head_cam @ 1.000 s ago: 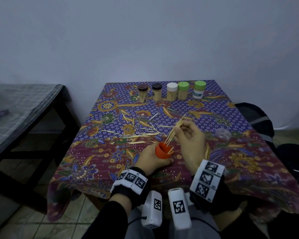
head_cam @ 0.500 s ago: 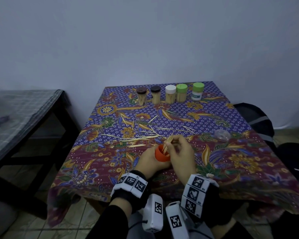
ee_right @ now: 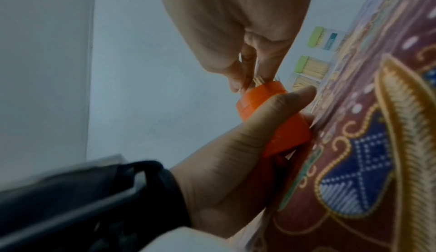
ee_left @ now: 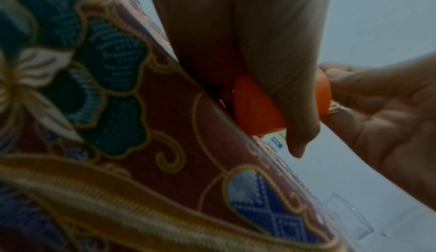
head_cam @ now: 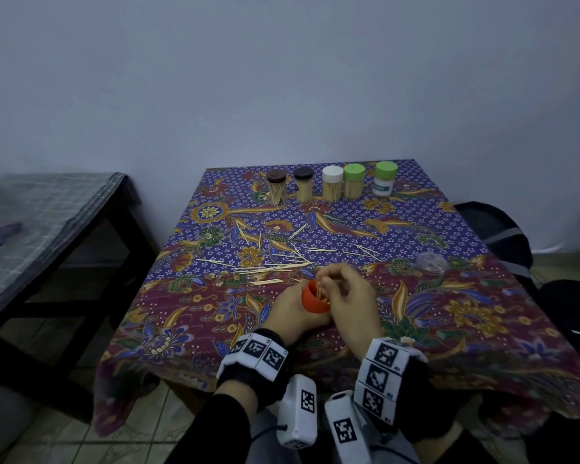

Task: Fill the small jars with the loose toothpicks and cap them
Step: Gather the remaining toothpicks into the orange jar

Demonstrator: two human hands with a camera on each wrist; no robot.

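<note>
Table: five capped jars at far edge, loose picks mid-cloth. Left hand grips orange jar near front; right hand pinches picks into its mouth. Filling step. Next: release, gather more.

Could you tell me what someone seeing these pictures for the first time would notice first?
Probably the bright orange jar at the near middle of the table, held by the left hand while the right hand pinches toothpicks into its mouth. Next, the row of five capped jars along the far edge of the flowered tablecloth, with loose toothpicks scattered between them and the hands.
</note>
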